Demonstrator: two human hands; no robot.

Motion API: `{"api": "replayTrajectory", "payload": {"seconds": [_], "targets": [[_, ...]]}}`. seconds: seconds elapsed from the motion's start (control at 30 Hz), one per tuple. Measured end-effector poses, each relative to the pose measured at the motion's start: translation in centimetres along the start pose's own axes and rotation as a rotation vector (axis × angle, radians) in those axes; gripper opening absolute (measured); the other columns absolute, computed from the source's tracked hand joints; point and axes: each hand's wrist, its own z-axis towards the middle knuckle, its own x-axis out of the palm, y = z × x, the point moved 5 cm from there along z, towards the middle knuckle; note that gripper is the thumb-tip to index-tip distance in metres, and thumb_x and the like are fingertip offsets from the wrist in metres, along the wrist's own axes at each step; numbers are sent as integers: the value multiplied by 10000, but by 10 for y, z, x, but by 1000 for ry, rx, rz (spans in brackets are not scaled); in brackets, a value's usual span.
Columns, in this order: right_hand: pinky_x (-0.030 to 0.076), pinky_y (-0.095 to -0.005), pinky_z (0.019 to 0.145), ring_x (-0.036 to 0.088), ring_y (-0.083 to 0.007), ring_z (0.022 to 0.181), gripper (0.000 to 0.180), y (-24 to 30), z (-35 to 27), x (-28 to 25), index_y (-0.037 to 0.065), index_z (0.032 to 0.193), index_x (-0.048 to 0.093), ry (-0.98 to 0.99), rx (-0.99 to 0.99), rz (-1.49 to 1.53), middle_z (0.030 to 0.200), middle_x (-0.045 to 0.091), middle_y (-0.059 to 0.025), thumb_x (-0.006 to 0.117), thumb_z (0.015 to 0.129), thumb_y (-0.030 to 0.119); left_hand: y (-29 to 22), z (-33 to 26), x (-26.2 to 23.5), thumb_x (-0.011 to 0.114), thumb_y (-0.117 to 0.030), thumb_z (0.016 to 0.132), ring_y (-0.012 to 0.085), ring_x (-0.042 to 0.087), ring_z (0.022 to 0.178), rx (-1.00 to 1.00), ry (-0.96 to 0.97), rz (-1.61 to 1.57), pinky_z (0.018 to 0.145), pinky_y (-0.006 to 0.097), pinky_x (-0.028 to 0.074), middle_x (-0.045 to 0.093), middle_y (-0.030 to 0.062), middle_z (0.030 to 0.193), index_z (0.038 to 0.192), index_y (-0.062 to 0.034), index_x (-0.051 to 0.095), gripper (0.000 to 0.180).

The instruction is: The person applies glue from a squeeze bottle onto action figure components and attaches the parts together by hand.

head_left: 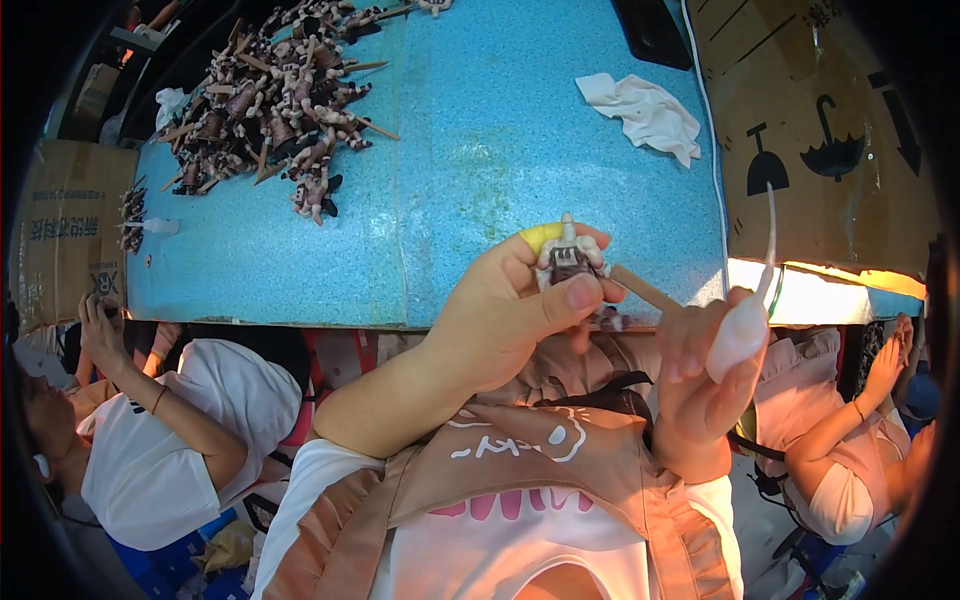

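Observation:
My left hand (500, 310) is closed on a small figurine (570, 262) with pale arms and a dark torso, held near the front edge of the table. A pale peg stands up at its neck, and no head shows on it. Yellow tape wraps one of my left fingers. From the figurine's side a flat wooden stick (645, 288) runs to the fingers of my right hand (705, 370). That hand is closed round a small white squeeze bottle (738, 335), whose long thin nozzle points up. Whether the right fingers also grip the stick I cannot tell.
A heap of similar figurines with wooden sticks (270, 110) covers the far left of the blue table (470, 120). A crumpled white tissue (645, 112) lies at the far right. Cardboard boxes (810, 120) flank both sides. People sit to my left (190, 430) and right (830, 430).

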Motion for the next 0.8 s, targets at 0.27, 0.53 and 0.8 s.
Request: {"api": "replayTrajectory", "payload": {"seconds": [0.27, 0.53, 0.8], "targets": [[299, -294, 584, 344, -116, 582, 446, 18, -33, -22, 116, 1135, 445, 295, -384, -392, 694, 434, 25, 592, 810, 385, -21, -7, 15, 551, -31, 850, 141, 542, 914, 331, -64, 596, 822, 257, 430, 520, 79, 1048, 1215, -12, 438, 382], [299, -268, 456, 425, -136, 514, 382, 29, -29, 11, 156, 1047, 509, 298, -611, -616, 704, 499, 19, 681, 705, 138, -28, -13, 14, 556, 37, 818, 145, 533, 953, 492, -66, 763, 829, 255, 420, 500, 91, 1074, 1134, 19, 474, 327], [282, -267, 446, 399, -135, 508, 323, 26, -33, 14, 165, 966, 537, 233, -663, -589, 681, 479, 21, 718, 704, 216, -27, -12, 17, 543, 66, 809, 144, 532, 953, 464, -59, 771, 837, 260, 420, 493, 78, 1055, 1133, 15, 476, 335]]}}
